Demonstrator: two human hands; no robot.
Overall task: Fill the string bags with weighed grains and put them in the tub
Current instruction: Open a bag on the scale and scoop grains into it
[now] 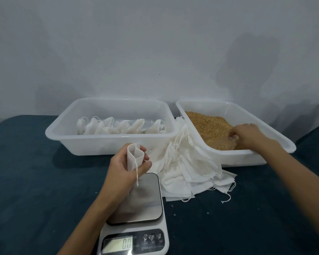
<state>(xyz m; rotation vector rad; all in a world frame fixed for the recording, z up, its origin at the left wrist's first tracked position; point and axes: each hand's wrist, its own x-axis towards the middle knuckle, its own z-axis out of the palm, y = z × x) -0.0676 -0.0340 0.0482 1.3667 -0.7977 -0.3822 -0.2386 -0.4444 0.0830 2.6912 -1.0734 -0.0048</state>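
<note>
Scale (134, 214) sat nearest on the dark desk (35, 181), steel platter bare, display reading 0.0. Left hand (125, 166) hovered just over the platter's far edge, fingers and thumb curled round an empty bag (134, 155), mouth held open and upward, its string (137, 173) dangling toward the platter. Pile of flat bags (188, 172) lay right of the scale, spilling up into the gap between the two tubs, loose strings trailing off its near right edge. Right hand (245, 133) was down in the right tub (247, 159), fingers curled into the grain (206, 124) at the tub's near side; blur there, so I couldn't tell whether it gripped grain or a scoop. Left tub (109, 144) stood just beside the right one, a row of filled bags (118, 127) along its floor. Plain pale wall (155, 43) behind both.
</note>
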